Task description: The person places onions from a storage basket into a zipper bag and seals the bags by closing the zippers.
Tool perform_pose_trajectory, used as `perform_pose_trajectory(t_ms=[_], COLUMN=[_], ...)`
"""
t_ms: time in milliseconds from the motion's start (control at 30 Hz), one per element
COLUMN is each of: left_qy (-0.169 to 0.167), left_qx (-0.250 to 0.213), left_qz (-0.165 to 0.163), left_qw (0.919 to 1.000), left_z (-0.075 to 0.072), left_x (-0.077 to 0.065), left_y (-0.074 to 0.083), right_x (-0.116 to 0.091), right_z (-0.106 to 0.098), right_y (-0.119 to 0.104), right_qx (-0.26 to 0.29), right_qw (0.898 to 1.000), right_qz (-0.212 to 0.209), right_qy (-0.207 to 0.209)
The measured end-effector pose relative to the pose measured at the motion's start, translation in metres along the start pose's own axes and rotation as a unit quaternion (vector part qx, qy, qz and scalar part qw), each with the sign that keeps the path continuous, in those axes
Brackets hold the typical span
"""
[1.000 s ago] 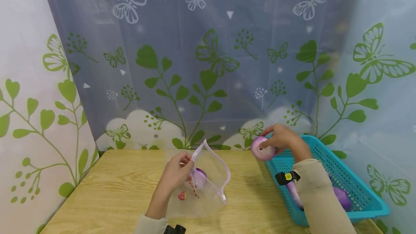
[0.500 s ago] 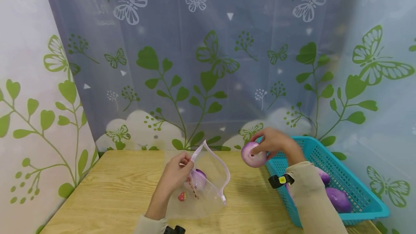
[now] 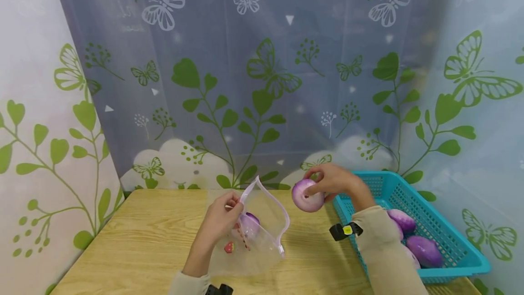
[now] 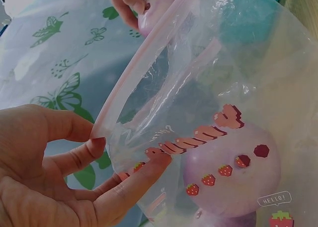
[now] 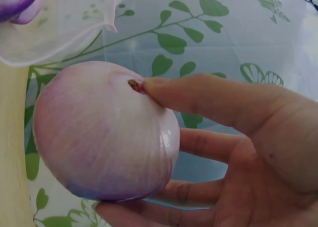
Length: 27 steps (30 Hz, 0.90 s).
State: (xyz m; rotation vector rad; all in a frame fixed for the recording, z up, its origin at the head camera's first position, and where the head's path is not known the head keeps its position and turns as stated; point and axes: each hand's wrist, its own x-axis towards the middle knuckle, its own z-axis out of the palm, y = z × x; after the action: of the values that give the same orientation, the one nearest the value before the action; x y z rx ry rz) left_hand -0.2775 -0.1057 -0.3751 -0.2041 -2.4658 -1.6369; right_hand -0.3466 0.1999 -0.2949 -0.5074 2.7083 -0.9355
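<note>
My left hand pinches the pink zip edge of a clear plastic bag, whose mouth gapes toward the right. Inside the bag rests a purple onion, seen through the film behind printed strawberries and lettering. To the right of the bag, my right hand holds another purple onion in the air above the table. The thumb presses beside its small brown stub, and the other fingers support its far side. In the head view this onion stands a short way from the bag's opening.
A turquoise basket stands at the right of the wooden table, with several purple onions in it. My right forearm reaches over its left side. A patterned curtain hangs behind the table.
My right hand has carried the onion left, away from the basket toward the bag, uncovering more of the onions in the basket. The left hand and bag stay in place.
</note>
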Motion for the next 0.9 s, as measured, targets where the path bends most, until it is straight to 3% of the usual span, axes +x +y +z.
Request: perform_pose_trajectory(t_ms=[467, 900], left_qy=[0.001, 0.003], left_qx=[0.001, 0.005], left_qz=[0.0, -0.003], left_qw=[1.0, 1.0], left_z=[-0.001, 0.0], left_x=[0.0, 0.003], left_y=[0.0, -0.002], right_x=[0.006, 0.012], right_z=[0.023, 0.054], right_y=[-0.018, -0.043], right_qx=[0.005, -0.048], right_qw=[0.999, 0.99], right_qz=[-0.043, -0.13], right_qy=[0.003, 0.005])
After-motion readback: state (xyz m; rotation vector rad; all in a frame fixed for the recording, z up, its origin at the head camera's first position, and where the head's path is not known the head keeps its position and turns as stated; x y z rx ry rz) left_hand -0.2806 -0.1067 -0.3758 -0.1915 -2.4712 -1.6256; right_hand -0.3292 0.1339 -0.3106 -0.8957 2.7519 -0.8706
